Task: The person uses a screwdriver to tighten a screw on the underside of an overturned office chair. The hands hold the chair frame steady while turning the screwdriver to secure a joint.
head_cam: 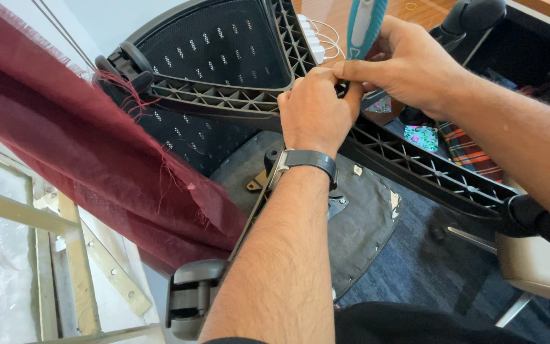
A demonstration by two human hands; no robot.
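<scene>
Two hands met on the chair frame (224,97), right at the ribbed black plastic edge near twelve o'clock of my view. My left hand (313,109) was curled into a loose fist, knuckles up, thumb and forefinger pinched together on something small at the frame's rim, too hidden to name. My right hand (408,64) came in from two o'clock, fingers wrapped round a teal and white tool (365,25) that stood nearly upright, its tip down behind my left knuckles where I could not see it. Fingertips of both hands were touching there.

Black watch strap (307,159) sat on my left wrist, just below the hand. The overturned chair's mesh back (214,44) spread out at eleven o'clock, honeycomb ribs running along its border, and the dark underside of the seat (364,216) lay below my forearm toward six. An armrest (192,293) poked out at seven o'clock.

Dark red cloth (77,146) with frayed threads draped across from ten to eight o'clock, touching the chair. Patterned fabric scraps (440,143) lay beyond the frame at three o'clock, and a white cable (326,39) looped on the wooden floor near the tool.
</scene>
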